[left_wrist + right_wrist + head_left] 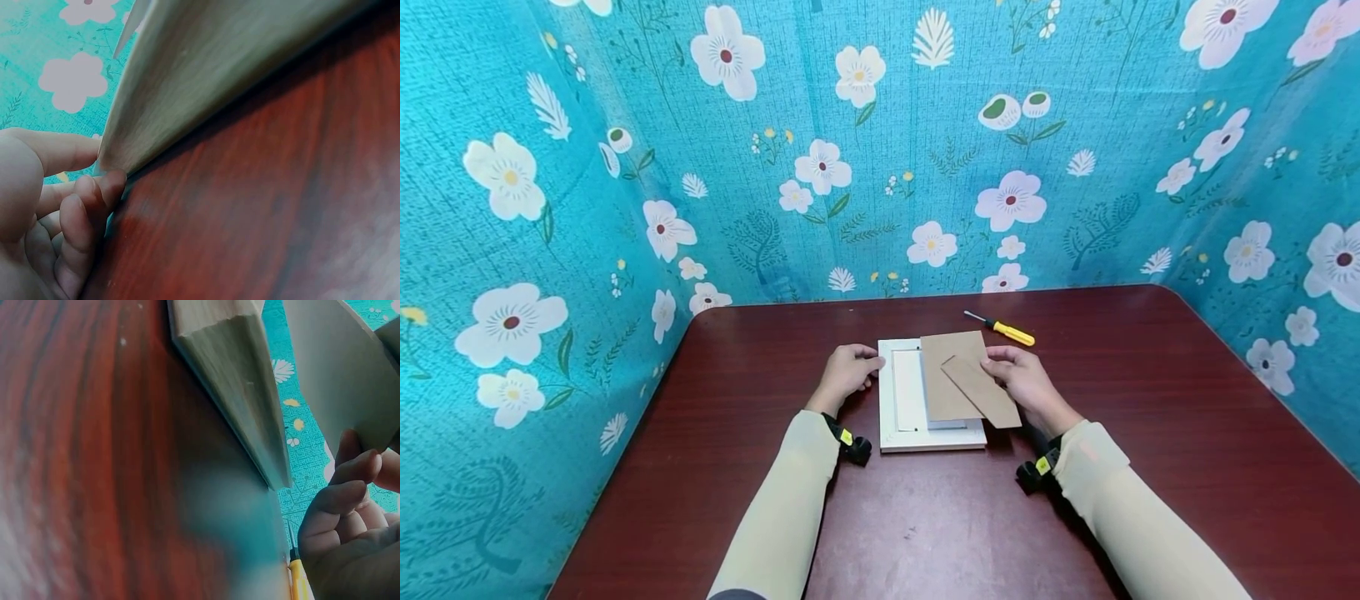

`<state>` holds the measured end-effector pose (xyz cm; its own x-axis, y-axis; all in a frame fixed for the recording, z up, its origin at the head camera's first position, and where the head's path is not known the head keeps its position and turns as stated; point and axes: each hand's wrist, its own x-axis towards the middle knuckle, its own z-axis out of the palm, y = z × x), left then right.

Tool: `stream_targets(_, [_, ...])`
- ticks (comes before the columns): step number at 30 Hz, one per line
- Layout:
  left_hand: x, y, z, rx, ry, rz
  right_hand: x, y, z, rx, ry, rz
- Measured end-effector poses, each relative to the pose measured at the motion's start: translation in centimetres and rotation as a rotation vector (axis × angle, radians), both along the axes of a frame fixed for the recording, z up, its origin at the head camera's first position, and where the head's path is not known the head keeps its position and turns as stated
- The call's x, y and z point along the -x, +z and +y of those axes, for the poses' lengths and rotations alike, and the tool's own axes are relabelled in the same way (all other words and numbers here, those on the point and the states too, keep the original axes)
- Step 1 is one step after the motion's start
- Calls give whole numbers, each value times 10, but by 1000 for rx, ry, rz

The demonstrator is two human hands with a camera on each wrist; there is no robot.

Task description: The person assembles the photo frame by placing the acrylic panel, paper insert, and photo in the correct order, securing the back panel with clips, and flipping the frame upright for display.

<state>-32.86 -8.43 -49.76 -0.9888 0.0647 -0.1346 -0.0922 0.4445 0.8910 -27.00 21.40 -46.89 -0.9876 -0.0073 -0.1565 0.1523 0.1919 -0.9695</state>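
Note:
A white picture frame (pixel 887 408) lies face down on the table, with a pale panel (pixel 907 389) showing inside its recess. The left hand (pixel 847 372) holds the frame's left edge between thumb and fingers; the left wrist view shows the fingertips right at a frame corner (pixel 119 159). In the right hand (pixel 1024 379) is a brown backing board (pixel 937 375), pinched by its right edge. An easel leg (pixel 979 392) slants across that board. The board is tilted over the right part of the frame and hides it. In the right wrist view the board (pixel 347 375) stands apart from the frame's side (pixel 244 387).
Behind the right hand, a screwdriver (pixel 1011 332) with a yellow handle lies on the dark red wooden table (pixel 760 517). A blue flowered cloth (pixel 880 167) hangs along the table's back and sides. Each wrist wears a black strapped camera (pixel 855 450).

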Motion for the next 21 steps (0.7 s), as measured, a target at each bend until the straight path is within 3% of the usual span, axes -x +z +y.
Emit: stream_targets(21, [2, -3, -1, -16, -8, 9, 7, -4, -16, -21, 23, -22])
